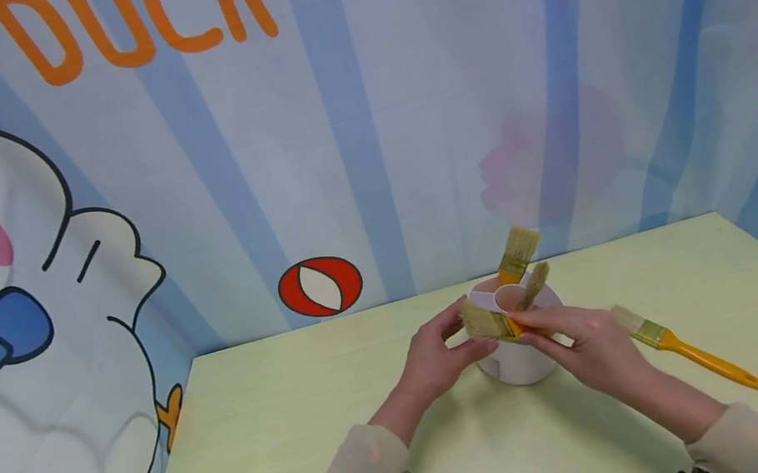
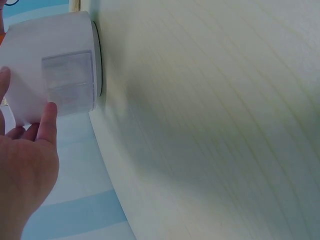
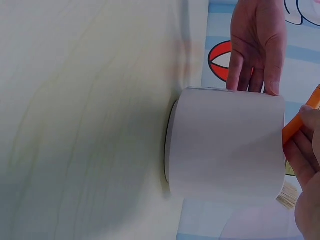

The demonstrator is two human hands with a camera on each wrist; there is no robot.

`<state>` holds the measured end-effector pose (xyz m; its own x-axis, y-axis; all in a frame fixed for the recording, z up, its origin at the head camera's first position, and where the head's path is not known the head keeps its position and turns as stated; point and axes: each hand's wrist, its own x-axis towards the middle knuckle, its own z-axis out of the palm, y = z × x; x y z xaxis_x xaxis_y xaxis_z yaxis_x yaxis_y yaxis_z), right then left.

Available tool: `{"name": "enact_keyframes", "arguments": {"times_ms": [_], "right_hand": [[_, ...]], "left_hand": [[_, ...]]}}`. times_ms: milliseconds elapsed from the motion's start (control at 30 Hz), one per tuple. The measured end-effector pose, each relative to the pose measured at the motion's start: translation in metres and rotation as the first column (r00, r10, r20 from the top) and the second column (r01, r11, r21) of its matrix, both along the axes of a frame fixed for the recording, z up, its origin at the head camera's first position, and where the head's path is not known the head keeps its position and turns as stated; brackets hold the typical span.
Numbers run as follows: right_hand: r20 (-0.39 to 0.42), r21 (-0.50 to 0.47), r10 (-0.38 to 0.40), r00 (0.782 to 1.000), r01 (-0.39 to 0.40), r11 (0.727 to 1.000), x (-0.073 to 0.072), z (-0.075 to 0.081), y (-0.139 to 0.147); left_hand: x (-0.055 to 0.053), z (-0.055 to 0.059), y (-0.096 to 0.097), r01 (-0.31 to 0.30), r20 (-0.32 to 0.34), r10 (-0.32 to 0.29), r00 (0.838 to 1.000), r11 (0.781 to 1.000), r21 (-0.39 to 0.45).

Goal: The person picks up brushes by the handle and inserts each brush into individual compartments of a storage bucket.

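A round white holder (image 1: 519, 364) with several compartments stands upright on the table. My left hand (image 1: 430, 356) touches its left side, fingers mostly straight; in the left wrist view a fingertip meets a clear panel (image 2: 70, 80) on its wall. My right hand (image 1: 596, 342) pinches a paintbrush by its orange handle (image 3: 303, 119) at the holder's rim, its pale bristles (image 1: 483, 321) pointing left. Whether that handle's end is inside the holder cannot be told. Two more paintbrushes stand in the holder bristles up, one at the back (image 1: 520, 250) and one at the right (image 1: 536, 285).
Another paintbrush (image 1: 705, 361) with an orange handle lies on the pale table (image 1: 316, 400), right of the holder. A printed curtain with blue stripes (image 1: 385, 100) hangs along the table's back edge and sides.
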<state>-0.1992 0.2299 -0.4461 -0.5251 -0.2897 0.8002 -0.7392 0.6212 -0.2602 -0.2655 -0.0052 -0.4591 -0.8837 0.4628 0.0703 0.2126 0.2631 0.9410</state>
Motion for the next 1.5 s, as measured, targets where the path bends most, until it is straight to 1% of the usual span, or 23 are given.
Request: {"name": "enact_keyframes", "arguments": {"times_ms": [100, 333, 533, 700, 967, 1133, 1500], "right_hand": [[-0.017, 0.026, -0.018, 1.000, 0.019, 0.999, -0.0006, -0.0021, -0.0018], [-0.014, 0.094, -0.074, 0.997, 0.075, 0.993, -0.0006, -0.0060, -0.0032], [0.001, 0.135, -0.064, 0.998, 0.063, 0.989, -0.0018, -0.0060, -0.0040], [0.008, 0.153, -0.059, 0.998, 0.057, 0.987, -0.0027, -0.0046, -0.0047], [-0.009, 0.156, -0.062, 0.998, 0.062, 0.986, -0.0013, -0.0047, -0.0047], [-0.025, 0.158, -0.050, 0.998, 0.054, 0.986, -0.0017, -0.0055, -0.0054], [-0.016, 0.166, -0.066, 0.998, 0.068, 0.984, 0.0005, -0.0040, -0.0048]], "left_hand": [[0.0000, 0.0001, 0.0005, -0.008, -0.015, 0.008, 1.000, 1.000, -0.009], [-0.0003, -0.0005, 0.0021, -0.034, -0.029, 0.034, 0.999, 0.999, -0.021], [-0.0008, -0.0014, 0.0031, -0.047, -0.045, 0.046, 0.998, 0.998, -0.029], [-0.0001, -0.0018, 0.0026, -0.043, -0.044, 0.043, 0.998, 0.999, -0.020], [-0.0005, -0.0027, 0.0029, -0.040, -0.035, 0.039, 0.999, 0.999, -0.015], [0.0002, -0.0028, 0.0023, -0.047, -0.030, 0.046, 0.998, 0.999, -0.023], [0.0028, -0.0018, 0.0018, -0.055, -0.022, 0.054, 0.998, 0.997, -0.048]]}}
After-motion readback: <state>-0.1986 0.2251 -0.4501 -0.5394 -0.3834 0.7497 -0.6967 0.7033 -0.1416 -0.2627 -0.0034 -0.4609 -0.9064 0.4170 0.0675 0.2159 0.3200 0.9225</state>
